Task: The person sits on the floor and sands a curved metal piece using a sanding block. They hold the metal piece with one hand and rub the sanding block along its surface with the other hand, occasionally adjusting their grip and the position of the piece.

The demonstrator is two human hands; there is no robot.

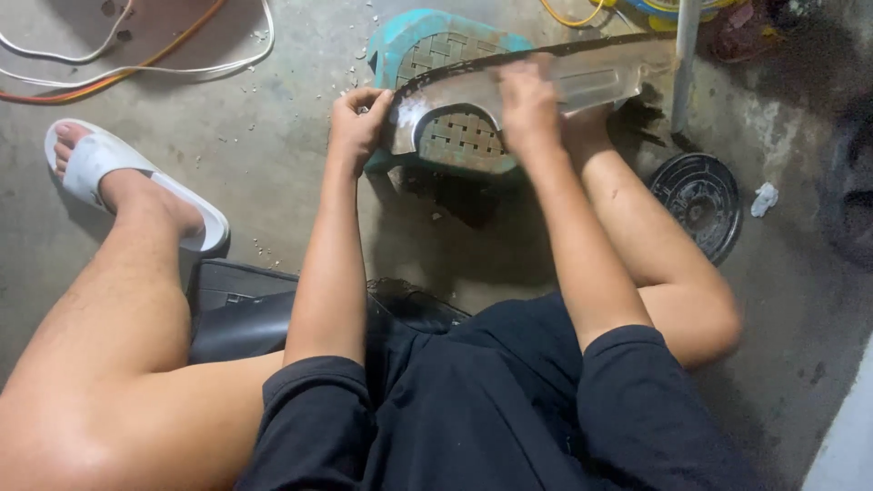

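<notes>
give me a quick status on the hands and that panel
Left hand grips the end of the long curved grey panel. Right hand presses on its middle. Panel rests across teal woven plastic stool.

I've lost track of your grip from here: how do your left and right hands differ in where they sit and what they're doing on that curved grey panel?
The left hand curls in a fist around the curved grey panel at its rounded near end. The right hand lies farther along, palm down on the panel's top face, fingers spread flat. The left hand grips an edge; the right hand presses on the surface. Both touch the panel, which lies across the teal stool.
</notes>
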